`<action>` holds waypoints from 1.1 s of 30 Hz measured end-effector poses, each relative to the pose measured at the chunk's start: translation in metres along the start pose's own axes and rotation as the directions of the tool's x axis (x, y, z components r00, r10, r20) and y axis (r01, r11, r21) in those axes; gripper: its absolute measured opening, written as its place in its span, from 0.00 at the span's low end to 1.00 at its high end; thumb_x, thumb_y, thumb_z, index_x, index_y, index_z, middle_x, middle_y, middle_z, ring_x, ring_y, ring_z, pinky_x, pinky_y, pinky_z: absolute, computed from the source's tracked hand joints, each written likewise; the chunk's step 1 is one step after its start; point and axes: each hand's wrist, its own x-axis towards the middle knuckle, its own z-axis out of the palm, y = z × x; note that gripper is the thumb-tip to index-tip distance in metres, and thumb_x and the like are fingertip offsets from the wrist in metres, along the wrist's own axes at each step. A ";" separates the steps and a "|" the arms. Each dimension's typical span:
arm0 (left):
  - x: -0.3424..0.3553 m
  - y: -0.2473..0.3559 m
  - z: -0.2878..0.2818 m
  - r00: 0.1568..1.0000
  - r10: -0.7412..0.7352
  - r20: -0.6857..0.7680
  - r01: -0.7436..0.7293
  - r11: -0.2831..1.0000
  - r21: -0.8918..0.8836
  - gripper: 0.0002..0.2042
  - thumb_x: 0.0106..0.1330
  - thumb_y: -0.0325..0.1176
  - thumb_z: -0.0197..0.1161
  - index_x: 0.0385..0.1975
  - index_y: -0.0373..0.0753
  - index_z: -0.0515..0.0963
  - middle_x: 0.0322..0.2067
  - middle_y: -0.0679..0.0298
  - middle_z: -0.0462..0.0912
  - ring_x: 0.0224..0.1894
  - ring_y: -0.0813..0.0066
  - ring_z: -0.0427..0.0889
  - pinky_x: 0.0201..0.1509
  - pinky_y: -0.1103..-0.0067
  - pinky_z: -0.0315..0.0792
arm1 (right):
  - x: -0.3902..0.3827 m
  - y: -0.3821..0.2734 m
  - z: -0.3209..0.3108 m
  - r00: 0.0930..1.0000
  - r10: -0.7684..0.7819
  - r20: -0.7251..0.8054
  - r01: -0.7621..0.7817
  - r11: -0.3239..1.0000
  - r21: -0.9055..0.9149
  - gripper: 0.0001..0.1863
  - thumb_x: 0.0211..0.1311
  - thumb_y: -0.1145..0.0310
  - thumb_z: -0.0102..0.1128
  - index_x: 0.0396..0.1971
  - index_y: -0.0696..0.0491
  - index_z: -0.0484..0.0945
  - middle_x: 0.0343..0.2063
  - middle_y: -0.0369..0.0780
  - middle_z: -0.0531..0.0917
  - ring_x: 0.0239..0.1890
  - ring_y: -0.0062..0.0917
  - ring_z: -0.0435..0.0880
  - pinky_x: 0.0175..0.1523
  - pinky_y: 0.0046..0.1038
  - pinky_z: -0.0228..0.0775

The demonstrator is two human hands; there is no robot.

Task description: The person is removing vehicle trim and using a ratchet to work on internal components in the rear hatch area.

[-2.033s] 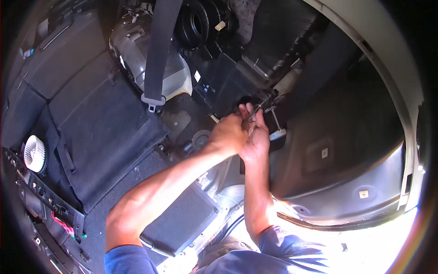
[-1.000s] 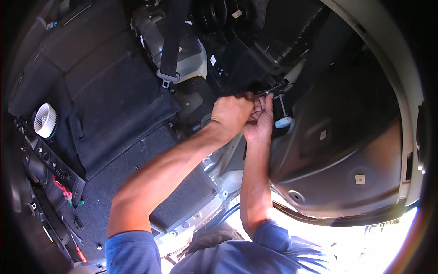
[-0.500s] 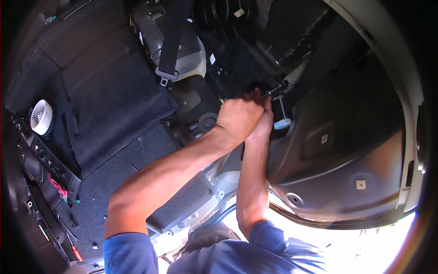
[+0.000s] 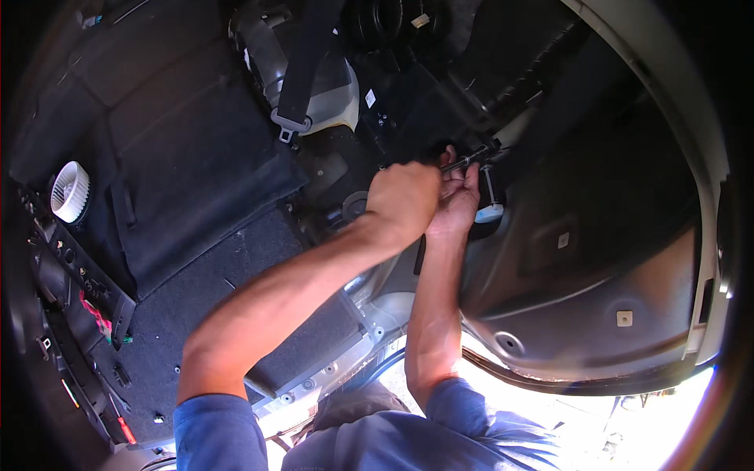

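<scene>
Left hand (image 4: 404,195) is balled up, can't tell what its fingers pinch. Right hand (image 4: 455,206) is palm-up, fingers bent around or beside a slim metal shaft (image 4: 465,162) (1 white blower wheel (image 4: 70,192) sits far left).

A dark, carpeted vehicle floor (image 4: 188,306) carries the loose things, most of them along its left side. A white, ribbed fan wheel (image 4: 70,192) sits tilted at the upper left. Below it lies a long black plastic strip (image 4: 69,253), with a pink bundle (image 4: 98,314) against its lower part. Nearer the lower edge are a small black piece (image 4: 121,375), a red-handled screwdriver (image 4: 126,430) and, just beside it, a small bright bit (image 4: 159,418), too small to make out.
</scene>
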 end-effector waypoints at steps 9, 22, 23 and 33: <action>0.016 -0.026 0.003 0.699 -0.139 0.701 0.715 0.149 -0.684 0.08 0.60 0.31 0.56 0.32 0.35 0.79 0.26 0.45 0.81 0.27 0.56 0.85 0.25 0.66 0.75 | 0.010 0.002 -0.013 0.993 0.013 0.114 -0.024 0.995 0.096 0.18 0.70 0.51 0.44 0.34 0.50 0.75 0.30 0.32 0.76 0.32 0.23 0.75 0.41 0.25 0.71; 0.012 -0.011 -0.005 0.672 -0.134 0.728 0.738 0.048 -0.673 0.18 0.67 0.48 0.53 0.26 0.39 0.76 0.13 0.70 0.65 0.11 0.85 0.59 0.13 0.86 0.50 | 0.015 -0.002 -0.031 0.984 0.035 0.173 -0.052 0.994 0.097 0.18 0.69 0.51 0.47 0.38 0.51 0.77 0.30 0.34 0.79 0.35 0.24 0.77 0.45 0.31 0.73; 0.012 -0.011 -0.001 0.709 -0.105 0.698 0.705 0.117 -0.699 0.18 0.68 0.47 0.52 0.26 0.38 0.76 0.12 0.70 0.65 0.11 0.85 0.58 0.13 0.86 0.50 | 0.013 -0.001 -0.025 0.980 0.016 0.201 -0.037 0.994 0.099 0.18 0.69 0.51 0.47 0.38 0.51 0.77 0.31 0.34 0.79 0.35 0.24 0.77 0.45 0.30 0.73; 0.013 -0.003 0.002 0.979 -0.074 0.191 0.148 0.899 -0.412 0.10 0.56 0.36 0.58 0.28 0.34 0.80 0.20 0.54 0.79 0.21 0.67 0.80 0.22 0.73 0.73 | 0.021 -0.007 -0.022 0.999 0.034 -0.024 -0.033 0.998 0.047 0.17 0.66 0.51 0.51 0.39 0.49 0.77 0.38 0.35 0.81 0.41 0.26 0.79 0.50 0.31 0.71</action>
